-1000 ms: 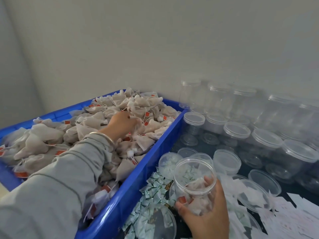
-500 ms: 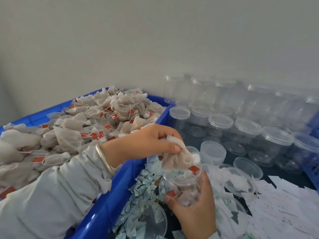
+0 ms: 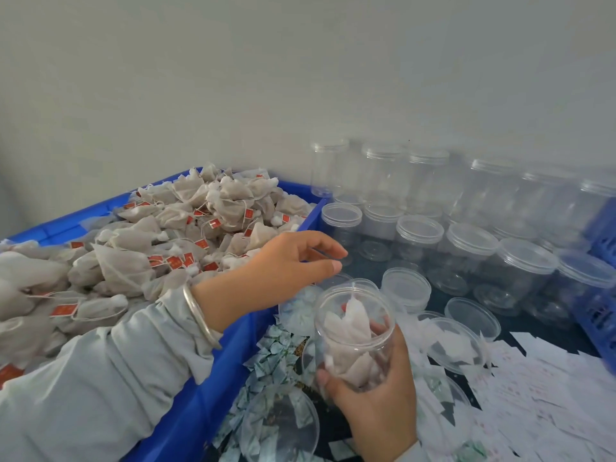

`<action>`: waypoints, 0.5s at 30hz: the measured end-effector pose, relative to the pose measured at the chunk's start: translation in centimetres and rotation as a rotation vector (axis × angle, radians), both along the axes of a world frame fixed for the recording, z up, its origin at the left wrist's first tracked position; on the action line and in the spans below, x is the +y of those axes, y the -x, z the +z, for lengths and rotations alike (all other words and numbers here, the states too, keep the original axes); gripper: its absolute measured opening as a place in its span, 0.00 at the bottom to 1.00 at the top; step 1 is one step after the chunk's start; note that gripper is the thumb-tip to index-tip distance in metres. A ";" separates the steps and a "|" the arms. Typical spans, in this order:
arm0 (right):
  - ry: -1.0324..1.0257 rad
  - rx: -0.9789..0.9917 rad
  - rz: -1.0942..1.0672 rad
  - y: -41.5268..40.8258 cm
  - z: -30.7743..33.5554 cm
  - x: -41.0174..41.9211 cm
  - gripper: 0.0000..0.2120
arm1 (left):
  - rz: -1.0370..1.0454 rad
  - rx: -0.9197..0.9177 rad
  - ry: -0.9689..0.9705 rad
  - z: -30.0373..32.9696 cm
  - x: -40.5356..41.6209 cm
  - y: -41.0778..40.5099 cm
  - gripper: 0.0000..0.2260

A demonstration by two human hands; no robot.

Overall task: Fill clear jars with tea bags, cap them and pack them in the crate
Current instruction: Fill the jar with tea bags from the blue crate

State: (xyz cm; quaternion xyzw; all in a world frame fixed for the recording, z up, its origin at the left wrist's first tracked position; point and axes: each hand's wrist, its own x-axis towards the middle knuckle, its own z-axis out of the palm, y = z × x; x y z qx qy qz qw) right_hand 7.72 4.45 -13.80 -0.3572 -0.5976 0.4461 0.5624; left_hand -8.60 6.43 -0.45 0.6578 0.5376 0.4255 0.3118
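Where a plain pale wall (image 3: 300, 68) meets the worktop, a dark tabletop (image 3: 373, 271) shows between the clutter, glossy enough to mirror the containers standing on it. A blue plastic bin (image 3: 213, 378) with smooth, thick walls fills the left side, heaped with tea bags (image 3: 160, 248): soft, wrinkled mesh pouches, mostly pyramid-shaped, with thin strings and small red tags. Rows of capped empty jars (image 3: 466, 248), clear ribbed-lidded cylinders, stand along the wall on the right. Loose round lids (image 3: 471, 316) lie nearer, among small green-and-white sachets (image 3: 273, 358) and flat white paper slips (image 3: 533, 395). A blue lattice crate (image 3: 600, 311) is cut off by the right edge.

The right hand (image 3: 376, 395) grips the open jar (image 3: 353, 331) from below, fingers curled round its clear wall; the jar tilts slightly just beside the bin and holds several tea bags. The left hand (image 3: 286, 261) hovers just above the jar's mouth, fingers loosely spread and holding nothing. A grey sleeve (image 3: 100, 378) and a smooth metal bangle (image 3: 200, 315) cross the bin's rim.
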 end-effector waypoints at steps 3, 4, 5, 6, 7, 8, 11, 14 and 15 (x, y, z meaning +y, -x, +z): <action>-0.130 -0.023 -0.095 -0.6 1.0 0.1 0.44 | 0.047 0.007 -0.003 -0.4 0.4 -0.1 0.09; -0.132 -0.044 -0.098 -0.8 0.8 0.4 0.44 | 0.048 0.009 0.003 -0.5 0.4 -0.3 0.08; -0.092 -0.042 -0.071 -0.9 0.7 0.5 0.46 | 0.047 0.005 0.010 -0.7 0.5 -0.5 0.08; -0.041 -0.041 -0.043 -0.9 0.5 0.6 0.48 | 0.045 -0.008 0.023 -0.8 0.5 -0.7 0.07; -0.011 -0.045 -0.025 -0.9 0.3 0.7 0.49 | 0.040 -0.026 0.051 -0.9 0.5 -0.9 0.06; -0.009 -0.060 -0.020 -1.0 0.1 0.7 0.50 | 0.024 -0.036 0.098 -1.0 0.4 -1.1 0.05; -0.052 -0.117 -0.001 -0.9 0.0 0.6 0.52 | -0.107 0.061 0.281 -1.4 0.0 -1.5 0.06; -0.072 -0.152 0.011 -0.6 0.1 0.4 0.53 | -0.145 0.074 0.319 -1.6 -0.1 -1.7 0.07; -0.071 -0.162 0.013 -0.5 0.0 0.5 0.53 | -0.110 0.087 0.280 -1.6 0.0 -1.7 0.06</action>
